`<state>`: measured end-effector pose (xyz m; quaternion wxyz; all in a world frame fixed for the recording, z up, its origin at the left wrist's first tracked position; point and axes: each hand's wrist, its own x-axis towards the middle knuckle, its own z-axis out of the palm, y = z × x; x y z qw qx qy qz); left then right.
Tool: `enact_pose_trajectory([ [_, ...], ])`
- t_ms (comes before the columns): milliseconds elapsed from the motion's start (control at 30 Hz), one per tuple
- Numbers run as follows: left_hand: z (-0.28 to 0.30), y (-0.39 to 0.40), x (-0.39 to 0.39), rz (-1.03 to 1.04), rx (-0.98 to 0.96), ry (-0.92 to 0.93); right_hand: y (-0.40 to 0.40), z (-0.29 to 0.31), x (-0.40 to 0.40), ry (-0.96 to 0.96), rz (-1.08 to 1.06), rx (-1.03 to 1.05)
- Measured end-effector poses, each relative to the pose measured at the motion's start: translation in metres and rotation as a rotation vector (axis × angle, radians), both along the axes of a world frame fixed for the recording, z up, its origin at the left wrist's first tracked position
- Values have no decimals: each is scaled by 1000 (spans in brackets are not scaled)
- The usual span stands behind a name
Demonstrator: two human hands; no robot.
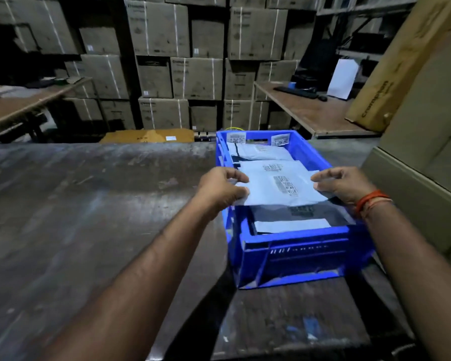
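A blue plastic crate (294, 254) stands on a worn grey table (89, 204), filled with several pale mailer packets. A pale grey packet with a printed barcode label (279, 188) is held flat just above the crate's middle. My left hand (224, 187) pinches its left edge between thumb and fingers. My right hand (341, 185), with an orange thread band at the wrist, pinches its right edge. Beneath it lie a dark packet (297, 212) and another pale one (292, 225).
Large cardboard boxes (422, 142) stand close on the crate's right. A wall of stacked strapped cartons (193, 66) fills the back. A wooden table with a keyboard (296, 91) is at back right, another wooden table (31, 100) at back left.
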<state>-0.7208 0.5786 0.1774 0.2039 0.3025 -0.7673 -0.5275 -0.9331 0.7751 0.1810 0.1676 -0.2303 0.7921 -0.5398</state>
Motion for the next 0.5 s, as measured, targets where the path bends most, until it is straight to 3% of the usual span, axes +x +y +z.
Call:
enact_pose_trajectory([
  [167, 4, 36, -29, -27, -550, -373, 28, -17, -22, 119, -14, 281],
  [333, 8, 57, -41, -146, -778, -656, 35, -24, -25, 266, -32, 461],
  [500, 7, 71, -40, -125, -956, -752, 36, -22, -22, 339, -68, 564],
])
